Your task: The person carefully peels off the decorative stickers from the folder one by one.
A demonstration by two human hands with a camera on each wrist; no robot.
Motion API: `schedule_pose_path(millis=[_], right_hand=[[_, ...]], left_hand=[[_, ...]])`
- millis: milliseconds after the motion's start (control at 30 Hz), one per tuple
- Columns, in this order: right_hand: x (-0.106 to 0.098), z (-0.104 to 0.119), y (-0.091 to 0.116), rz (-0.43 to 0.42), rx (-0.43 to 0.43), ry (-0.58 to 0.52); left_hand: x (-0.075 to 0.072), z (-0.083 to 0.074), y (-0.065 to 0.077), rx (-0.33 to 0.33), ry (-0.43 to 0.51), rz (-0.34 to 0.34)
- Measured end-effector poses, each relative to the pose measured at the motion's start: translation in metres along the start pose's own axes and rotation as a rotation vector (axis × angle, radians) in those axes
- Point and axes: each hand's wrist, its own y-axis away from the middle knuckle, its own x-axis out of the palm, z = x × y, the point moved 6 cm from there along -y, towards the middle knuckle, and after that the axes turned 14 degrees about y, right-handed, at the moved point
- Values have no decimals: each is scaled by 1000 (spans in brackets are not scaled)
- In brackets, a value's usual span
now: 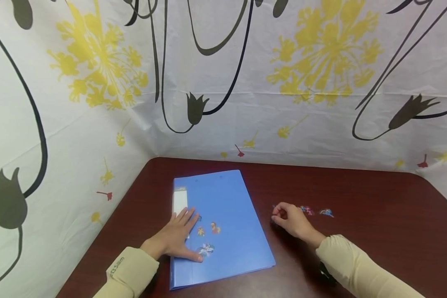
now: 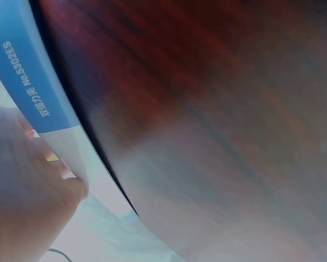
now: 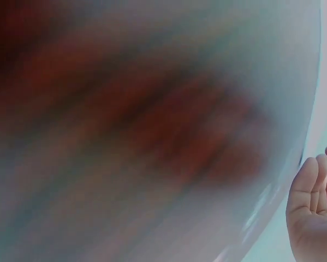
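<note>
A blue folder (image 1: 231,198) lies closed on the dark red-brown table. My left hand (image 1: 176,238) rests flat on its left part with fingers spread, over the white label strip (image 1: 180,199) on the spine side. Small cartoon pony stickers, among them an orange one (image 1: 215,227) and a white one (image 1: 206,249), sit on the cover beside that hand. To the right of the folder, my right hand (image 1: 295,220) is low over the table, fingers bent and thumb near the index finger. Whether a sticker is between its fingertips is unclear. Stickers lie near it: a pink-and-blue one (image 1: 307,210) and a blue one (image 1: 326,212).
The table (image 1: 372,207) has rounded far corners. A white cloth with yellow and grey flower prints (image 1: 223,74) hangs behind it and along the left. The folder's spine (image 2: 29,71) carries printed lettering in the left wrist view. The right wrist view is mostly blurred tabletop.
</note>
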Motion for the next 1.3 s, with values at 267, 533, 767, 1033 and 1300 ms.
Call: schedule_pose_path(millis=[267,533,767,1033,1300], right_hand=[[30,54,-30,20,-77,-86],[59,101,-43,127,-180,-96],[75,122,-49,206,-210,-86],[85,128,-53,280,-177,-108],[90,130,-55,258,-236,-51]], left_hand=[[0,4,1,1,5,-6],[1,5,1,-10,3,1],[-1,1,0,2,-4,-4],[-1,0,-1,-1,-4,-8],[-1,-1,-1,-6,-16,1]])
